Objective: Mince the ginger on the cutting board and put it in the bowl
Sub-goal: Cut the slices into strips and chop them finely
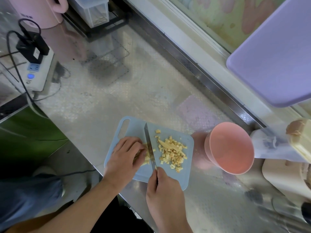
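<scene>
A small light-blue cutting board [134,130] lies on the steel counter. Diced yellow ginger [171,153] is scattered over its right half, with one longer sliver among the cubes. My left hand [125,155] presses curled fingers on uncut ginger strips [147,158] at the board's left. My right hand [164,190] grips the handle of a knife [149,145], whose blade stands edge-down against those strips right beside my left fingertips. An empty pink bowl [230,148] sits just right of the board, tilted toward me.
A white power strip [38,71] with black plugs and cables sits at the far left. A pink kettle [40,10] and a clear container [94,10] stand at the back. A lilac board [276,52] leans at the right, above a wooden block [286,175].
</scene>
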